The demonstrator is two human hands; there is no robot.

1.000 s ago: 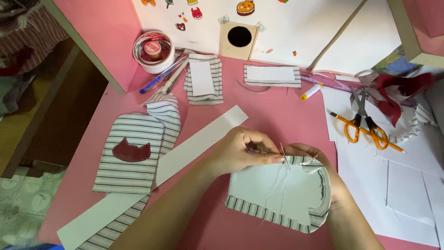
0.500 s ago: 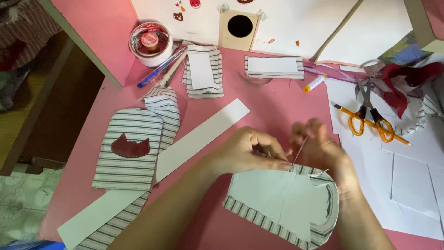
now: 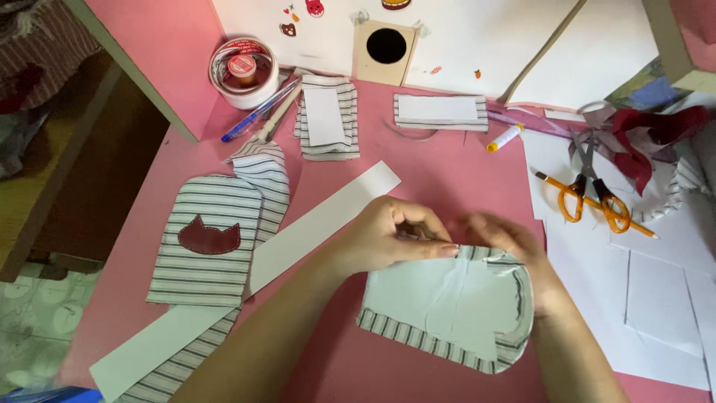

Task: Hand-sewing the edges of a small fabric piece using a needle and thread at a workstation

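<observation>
A striped fabric piece (image 3: 447, 313) backed with white paper lies on the pink table (image 3: 447, 179) near the front. My left hand (image 3: 388, 239) pinches its top edge with closed fingers. My right hand (image 3: 507, 246), slightly blurred, touches the same edge just to the right; a needle or thread between the fingers cannot be made out now. Both forearms reach in from the bottom of the view.
A striped piece with a dark red cat shape (image 3: 209, 237) lies at left beside a long white paper strip (image 3: 298, 246). Orange scissors (image 3: 593, 198), white paper sheets (image 3: 656, 298), tape rolls (image 3: 242, 71), pens (image 3: 257, 112), smaller striped pieces (image 3: 327, 119) and a wooden box (image 3: 386, 48) lie around.
My right hand lifted a thin thread or needle up from the fabric edge, then came back down to it. The view has shifted slightly; the fabric piece stays under my hands.
</observation>
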